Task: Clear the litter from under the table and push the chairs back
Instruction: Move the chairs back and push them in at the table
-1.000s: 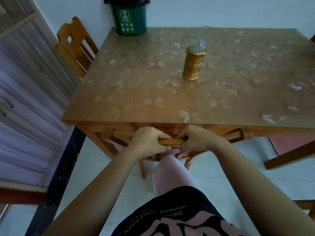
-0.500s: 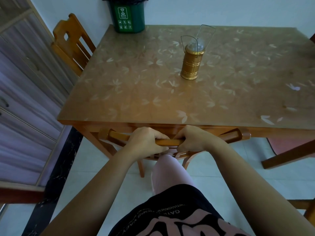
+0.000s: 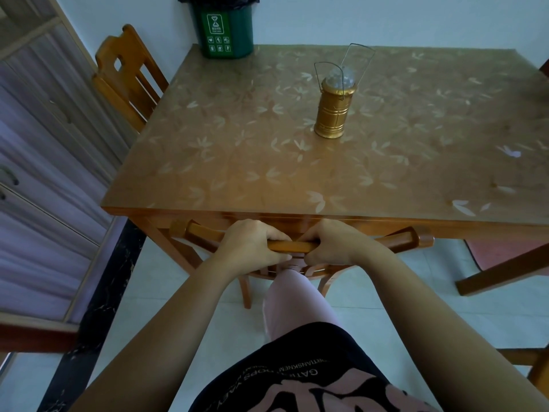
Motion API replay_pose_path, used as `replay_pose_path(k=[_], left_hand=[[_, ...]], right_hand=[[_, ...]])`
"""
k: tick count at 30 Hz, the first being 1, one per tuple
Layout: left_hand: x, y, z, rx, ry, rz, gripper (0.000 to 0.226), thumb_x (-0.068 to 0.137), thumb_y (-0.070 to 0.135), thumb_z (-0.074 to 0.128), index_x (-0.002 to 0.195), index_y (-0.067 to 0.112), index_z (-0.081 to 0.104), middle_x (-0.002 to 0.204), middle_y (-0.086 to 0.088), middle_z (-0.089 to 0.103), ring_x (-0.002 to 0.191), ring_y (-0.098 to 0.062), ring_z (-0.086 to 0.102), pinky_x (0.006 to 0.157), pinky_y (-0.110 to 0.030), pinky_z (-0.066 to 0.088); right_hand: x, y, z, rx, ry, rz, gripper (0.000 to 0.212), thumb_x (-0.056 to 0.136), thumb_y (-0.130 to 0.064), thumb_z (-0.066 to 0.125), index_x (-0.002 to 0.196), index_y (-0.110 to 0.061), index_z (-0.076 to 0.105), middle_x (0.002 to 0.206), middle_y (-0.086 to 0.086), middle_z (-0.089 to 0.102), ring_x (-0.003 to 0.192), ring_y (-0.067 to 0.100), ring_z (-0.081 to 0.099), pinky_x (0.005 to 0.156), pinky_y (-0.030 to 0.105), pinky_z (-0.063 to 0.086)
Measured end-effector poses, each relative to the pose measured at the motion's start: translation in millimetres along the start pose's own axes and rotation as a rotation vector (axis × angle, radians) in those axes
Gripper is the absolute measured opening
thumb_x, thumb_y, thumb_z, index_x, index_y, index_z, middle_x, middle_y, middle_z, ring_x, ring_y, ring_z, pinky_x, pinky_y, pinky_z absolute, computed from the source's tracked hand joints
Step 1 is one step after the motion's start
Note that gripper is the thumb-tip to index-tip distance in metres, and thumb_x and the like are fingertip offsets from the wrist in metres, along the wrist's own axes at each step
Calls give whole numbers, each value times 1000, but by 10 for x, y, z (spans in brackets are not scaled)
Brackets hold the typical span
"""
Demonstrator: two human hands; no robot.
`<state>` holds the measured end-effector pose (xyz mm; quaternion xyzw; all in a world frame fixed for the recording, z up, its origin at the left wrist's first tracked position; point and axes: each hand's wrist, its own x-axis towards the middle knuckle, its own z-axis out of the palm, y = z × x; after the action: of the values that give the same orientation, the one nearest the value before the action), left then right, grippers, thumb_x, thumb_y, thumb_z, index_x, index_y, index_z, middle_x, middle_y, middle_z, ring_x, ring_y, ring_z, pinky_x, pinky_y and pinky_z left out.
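A wooden chair (image 3: 398, 237) stands tucked under the near edge of the wooden table (image 3: 225, 162), its top rail just below the tabletop's rim. My left hand (image 3: 252, 245) and my right hand (image 3: 329, 242) both grip that top rail side by side near its middle. The chair's seat is hidden under the table; two of its legs show on the pale tiled floor. No litter is visible on the floor in view.
A gold lantern (image 3: 334, 111) stands on the tabletop. A green bin (image 3: 221, 28) sits on the table's far left corner. Another chair (image 3: 127, 75) stands at the table's left side, beside a cabinet (image 3: 38, 162). Parts of other chairs show at right (image 3: 505, 269).
The table and chair sit slightly differently in view as my head shifts; my hands stay clamped on the chair rail, which remains against the table edge.
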<state>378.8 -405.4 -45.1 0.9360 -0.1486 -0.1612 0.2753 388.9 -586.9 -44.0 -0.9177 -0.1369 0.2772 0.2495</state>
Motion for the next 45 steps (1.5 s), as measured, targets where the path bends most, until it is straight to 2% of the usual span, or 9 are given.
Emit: replay_pose_path(k=[5,11,19,22,24,29,36,41,45], left_hand=[[-15,6,-5,-5,-7,-27,23,71,44,71,94,44,69,78,19,71,72,5,62,73,-23,53],[-97,63,44,52,66,-9,23,76,45,66,97,38,69,78,15,70,73,0,60,67,-18,45],[-417,257,189,184,315,24,45,85,38,59,126,18,54,129,0,54,124,-19,42,103,-33,24],[-580,429,290,242,466,93,37,81,21,67,114,7,62,119,-11,62,117,-30,51,99,-43,36],[-655,583,391,266,531,141,34,75,15,73,106,4,66,111,-13,66,111,-32,57,93,-47,42],[-755,1072,684,260,477,249,30,77,17,71,104,5,66,109,-12,67,109,-33,59,91,-48,44],[-932,1950,1225,293,462,434,29,73,16,74,99,5,68,103,-12,68,104,-31,61,88,-46,47],[-1225,2845,1846,265,398,585,27,76,22,61,97,6,68,101,-11,69,101,-29,63,84,-41,49],[-1514,3616,2388,228,340,693,27,75,21,69,98,7,68,103,-11,69,102,-29,63,85,-40,49]], right_hand=[[-18,-2,-17,-17,-15,-12,27,68,-32,67,95,-28,71,65,-9,59,55,7,48,56,25,42],[-162,-37,-22,-96,73,-30,27,77,-27,64,104,-29,67,84,-6,65,73,12,57,65,30,50],[-705,-58,111,-101,432,-10,40,85,-22,58,125,-16,54,118,3,58,107,21,52,93,34,42],[-963,3,205,-182,531,13,40,86,-20,57,125,-13,54,118,6,58,113,25,49,103,41,31],[-1156,46,278,-217,621,-3,36,83,-16,61,119,-9,59,113,9,62,109,30,53,101,45,35],[-1649,215,436,-303,774,66,37,73,-11,72,109,-8,64,104,11,66,99,33,61,91,52,43],[-2613,693,535,-276,884,238,37,76,-15,71,111,-8,63,111,12,65,107,30,59,96,54,39],[-3646,1174,653,-224,931,408,37,81,-18,66,117,-10,60,119,10,62,115,30,54,102,51,32],[-4563,1564,787,-219,1014,542,37,78,-16,69,114,-10,62,116,11,64,113,31,56,100,53,32]])
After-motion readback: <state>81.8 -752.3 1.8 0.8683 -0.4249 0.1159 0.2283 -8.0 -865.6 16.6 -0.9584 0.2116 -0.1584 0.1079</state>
